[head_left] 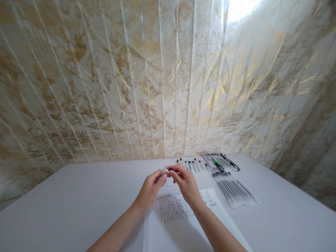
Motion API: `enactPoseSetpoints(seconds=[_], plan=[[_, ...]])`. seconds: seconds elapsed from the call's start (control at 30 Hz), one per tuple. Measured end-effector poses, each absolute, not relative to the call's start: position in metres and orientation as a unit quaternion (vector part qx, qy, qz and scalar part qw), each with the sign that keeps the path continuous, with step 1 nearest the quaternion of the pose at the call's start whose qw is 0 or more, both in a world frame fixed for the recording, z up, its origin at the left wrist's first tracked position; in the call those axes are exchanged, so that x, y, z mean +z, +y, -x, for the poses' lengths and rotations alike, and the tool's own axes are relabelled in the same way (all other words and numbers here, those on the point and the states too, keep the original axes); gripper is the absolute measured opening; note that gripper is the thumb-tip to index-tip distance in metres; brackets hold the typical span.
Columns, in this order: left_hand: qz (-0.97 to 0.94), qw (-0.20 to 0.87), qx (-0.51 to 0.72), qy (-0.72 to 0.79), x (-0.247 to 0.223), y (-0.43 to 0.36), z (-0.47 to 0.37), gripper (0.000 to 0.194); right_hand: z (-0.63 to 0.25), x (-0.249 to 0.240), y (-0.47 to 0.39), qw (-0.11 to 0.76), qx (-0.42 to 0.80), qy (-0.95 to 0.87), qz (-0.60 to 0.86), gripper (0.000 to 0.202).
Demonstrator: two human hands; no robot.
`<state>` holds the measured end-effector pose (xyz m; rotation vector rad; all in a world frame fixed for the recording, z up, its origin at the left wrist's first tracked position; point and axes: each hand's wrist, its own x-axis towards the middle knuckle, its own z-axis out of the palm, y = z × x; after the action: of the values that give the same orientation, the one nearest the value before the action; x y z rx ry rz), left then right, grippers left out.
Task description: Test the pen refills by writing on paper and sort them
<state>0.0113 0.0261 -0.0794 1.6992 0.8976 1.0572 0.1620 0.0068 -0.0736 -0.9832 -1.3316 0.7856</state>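
Note:
Both of my hands are raised close together above the far edge of a written sheet. My left hand (153, 184) is closed, thumb against fingers, on a pale translucent piece (165, 168) whose exact kind I cannot make out. In a pinch of thumb and forefinger, my right hand (187, 182) has a small black pen part (170, 169), right beside the translucent piece. Whether the two pieces touch is unclear. Beneath the hands, the sheet of paper (178, 229) bears dense dark handwriting. A small whitish piece (170, 185) shows just below the fingers.
Right of my hands, several thin black-tipped pen parts (194, 165) lie in a row. Behind them are several pens (222, 162), one with a bright green part. Clear-ended dark refills (235, 192) lie side by side on the white table (86, 206). A gold-patterned curtain (147, 87) hangs behind.

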Motion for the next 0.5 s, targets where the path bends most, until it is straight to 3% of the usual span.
enactPoseSetpoints(seconds=[0.2, 0.5], plan=[[-0.752, 0.387, 0.387, 0.367, -0.072, 0.021, -0.008, 0.033, -0.18, -0.044, -0.003, 0.58, 0.306, -0.629, 0.418, 0.017], [-0.776, 0.382, 0.361, 0.349, -0.071, 0.021, -0.007, 0.033, -0.181, -0.048, -0.001, 0.547, 0.326, -0.657, 0.404, 0.02]])
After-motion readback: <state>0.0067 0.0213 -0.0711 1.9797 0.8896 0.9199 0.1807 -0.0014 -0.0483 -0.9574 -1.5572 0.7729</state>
